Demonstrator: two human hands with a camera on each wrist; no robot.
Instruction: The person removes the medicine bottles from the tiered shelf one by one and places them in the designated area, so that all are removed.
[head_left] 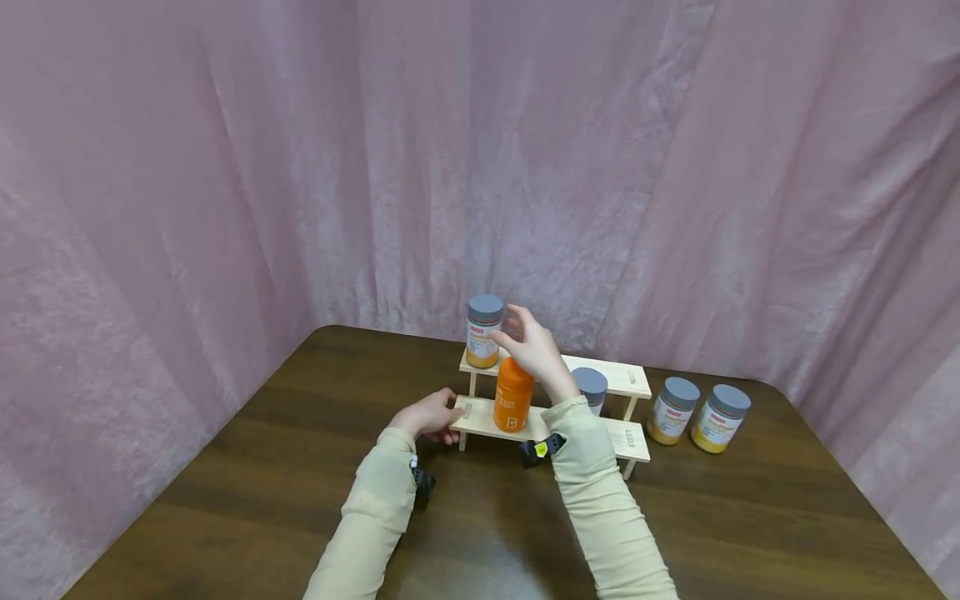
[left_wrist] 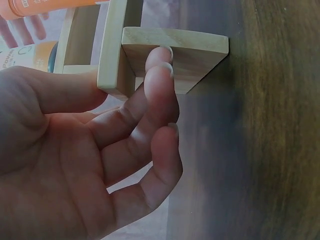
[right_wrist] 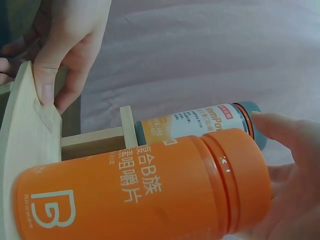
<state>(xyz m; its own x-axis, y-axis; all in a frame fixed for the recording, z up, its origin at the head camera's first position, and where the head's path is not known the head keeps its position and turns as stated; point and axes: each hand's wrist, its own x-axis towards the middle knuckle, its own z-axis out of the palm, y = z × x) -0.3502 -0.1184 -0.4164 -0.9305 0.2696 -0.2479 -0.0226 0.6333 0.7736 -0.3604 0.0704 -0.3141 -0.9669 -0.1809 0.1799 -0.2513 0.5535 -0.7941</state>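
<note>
A two-tier wooden shelf stand (head_left: pixel 480 413) is on the table. My left hand (head_left: pixel 427 414) pinches the left end of its lower tier, thumb on top and fingers curled beneath, as the left wrist view shows (left_wrist: pixel 115 125). An orange bottle (head_left: pixel 513 396) stands upright on that tier. Behind it, on the upper tier's left end, is a grey-lidded supplement jar (head_left: pixel 484 333). My right hand (head_left: pixel 536 350) is beside this jar, its fingers loosely bent and spread. In the right wrist view the thumb (right_wrist: pixel 280 130) is at the jar's lid; whether it touches cannot be told.
Another grey-lidded jar (head_left: pixel 589 385) is partly hidden behind my right forearm at the stand. Two similar jars, a nearer one (head_left: pixel 673 410) and a farther one (head_left: pixel 720 418), stand on the dark wooden table (head_left: pixel 300 467) to the right. A pink curtain (head_left: pixel 420 167) hangs behind.
</note>
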